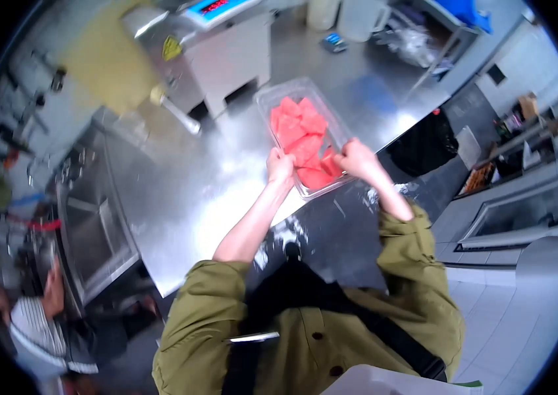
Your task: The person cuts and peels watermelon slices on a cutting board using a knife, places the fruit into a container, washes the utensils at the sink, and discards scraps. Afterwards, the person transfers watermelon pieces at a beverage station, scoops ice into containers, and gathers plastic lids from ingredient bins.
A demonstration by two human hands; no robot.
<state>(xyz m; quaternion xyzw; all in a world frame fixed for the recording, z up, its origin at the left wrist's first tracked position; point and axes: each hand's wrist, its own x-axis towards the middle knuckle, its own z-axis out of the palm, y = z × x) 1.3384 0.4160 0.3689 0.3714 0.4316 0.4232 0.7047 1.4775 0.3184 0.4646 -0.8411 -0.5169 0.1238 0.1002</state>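
A clear plastic tray filled with red chunks, which look like cut watermelon, is held tilted over the front edge of the steel table. My left hand grips the tray's left side, thumb at the rim. On the opposite side my right hand is closed on the tray's right rim near its front corner. Both hands' fingertips are slightly blurred, and the fingers beneath the tray are hidden.
Beyond the tray stands a scale with a lit red display. A white-handled tool lies left of it. Plastic jugs stand at the back. At left are a sink and another person. Shelves stand at right.
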